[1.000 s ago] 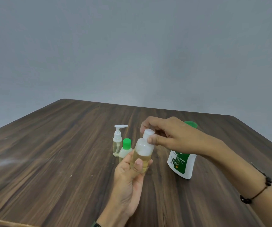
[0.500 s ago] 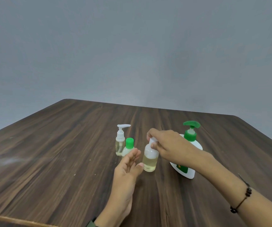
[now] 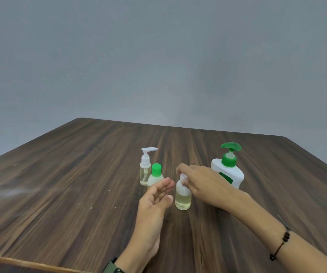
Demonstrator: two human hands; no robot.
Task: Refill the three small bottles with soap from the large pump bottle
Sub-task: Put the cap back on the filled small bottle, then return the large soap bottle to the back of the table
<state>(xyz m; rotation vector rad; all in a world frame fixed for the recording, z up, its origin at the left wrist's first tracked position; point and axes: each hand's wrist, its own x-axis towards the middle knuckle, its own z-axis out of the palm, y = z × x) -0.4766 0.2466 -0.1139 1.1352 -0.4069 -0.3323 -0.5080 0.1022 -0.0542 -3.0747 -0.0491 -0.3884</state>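
Dark wood-grain table (image 3: 64, 184), plain grey wall (image 3: 158, 56), right hand (image 3: 204, 184) pinching small bottle (image 3: 182, 196), left hand (image 3: 154, 201) spread

The white pump bottle (image 3: 230, 175) with a green pump stands upright. Left of it stands a white-capped bottle (image 3: 182, 198), half full of yellowish soap; further left, a green-capped bottle (image 3: 155, 177); leftmost, a clear white-pump bottle (image 3: 145, 170).

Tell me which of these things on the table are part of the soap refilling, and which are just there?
Part of the job:
large pump bottle
white-capped small bottle, pinched at the cap by the right hand
green-capped small bottle
small white-pump bottle
left hand, open beside it

Just there:
wooden table
beaded bracelet
grey wall
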